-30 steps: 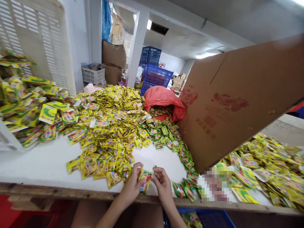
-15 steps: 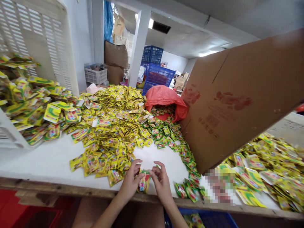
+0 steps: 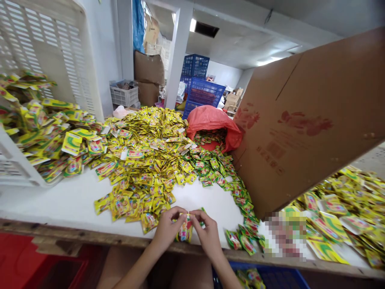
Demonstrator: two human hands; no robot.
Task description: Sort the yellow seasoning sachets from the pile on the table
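My left hand (image 3: 168, 226) and my right hand (image 3: 206, 230) meet at the table's front edge. Between them is a small printed packet (image 3: 184, 233), yellow and green with bright lettering, held upright. The fingertips and thumbs of both hands pinch its upper edge. A bit of green packet (image 3: 203, 210) shows just behind my right fingers; whether I touch it is unclear. Left of my hands spreads a heap of yellow packets (image 3: 141, 168). To the right, smaller green packets (image 3: 240, 196) curve along the white tabletop (image 3: 207, 196).
A red bag (image 3: 210, 118) lies on its side, green packets inside its mouth. A large cardboard box (image 3: 300, 132) leans at the right, with more yellow packets (image 3: 345, 200) beyond it. A white crate (image 3: 87, 72) spills packets at left. Below the edge is a blue crate (image 3: 282, 277).
My hands have drawn together; the fingers, formerly apart above the packet, now pinch its upper edge. The view has shifted slightly, and a bit of green now shows behind my right fingers.
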